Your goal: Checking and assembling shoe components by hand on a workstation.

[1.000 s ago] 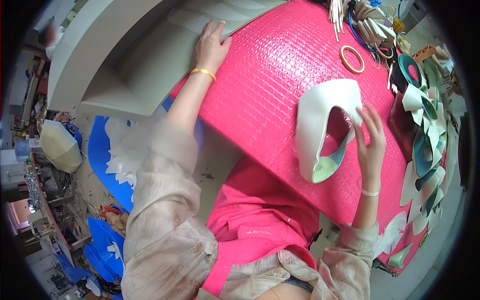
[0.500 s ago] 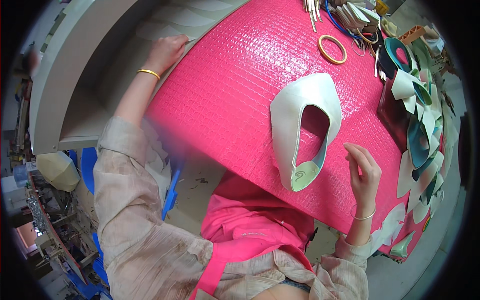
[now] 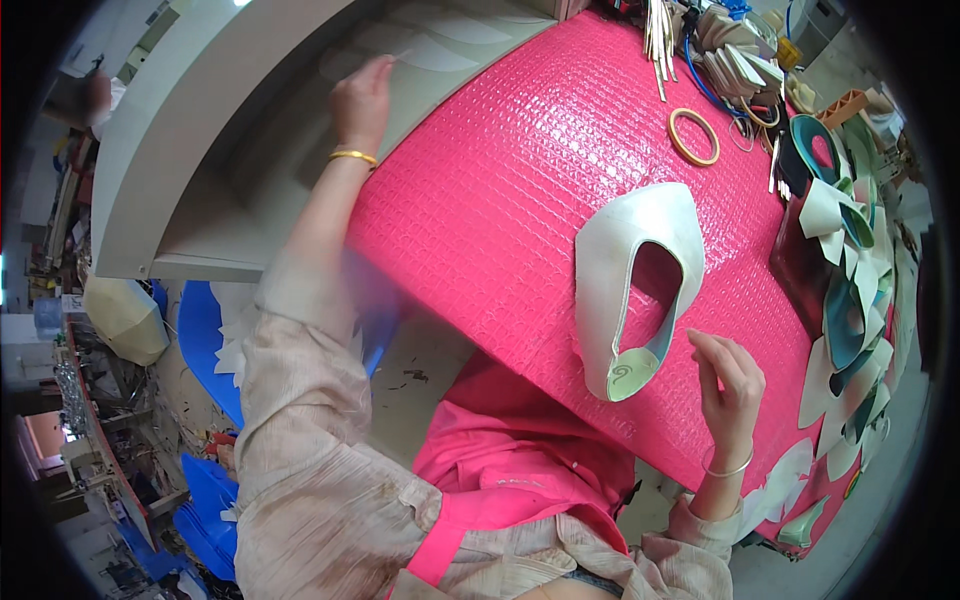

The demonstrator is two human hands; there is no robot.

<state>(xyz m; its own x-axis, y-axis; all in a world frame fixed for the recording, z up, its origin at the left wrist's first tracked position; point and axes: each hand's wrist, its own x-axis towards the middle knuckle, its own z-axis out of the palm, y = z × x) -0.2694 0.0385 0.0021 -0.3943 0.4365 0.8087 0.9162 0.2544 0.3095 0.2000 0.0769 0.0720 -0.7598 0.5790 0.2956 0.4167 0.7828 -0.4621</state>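
A white shoe upper point(image 3: 603, 235) with a pale green and blue lining lies on the pink table covering, its oval opening facing up. Just right of its near end hovers my right hand point(image 3: 730, 385), fingers loosely bent and apart, holding nothing visible. My left hand point(image 3: 361, 103) reaches into a grey open-fronted unit at the table's far left. Its fingers are drawn together near thin white curved pieces point(image 3: 415, 45) lying inside. Whether anything is between those fingers is hidden from view.
A tape roll point(image 3: 693, 137) lies beyond the upper. Several white and teal shoe pieces point(image 3: 845, 290) are heaped along the right edge. Metallic strips point(image 3: 660, 45) and bundled cards crowd the far right. A blue plastic chair point(image 3: 210, 345) stands below the grey unit point(image 3: 140, 150).
The whole view has shifted, so table and upper appear farther right. Over the grey unit, my left hand has turned and lifted, its fist straightening somewhat. My right hand stays beside the upper.
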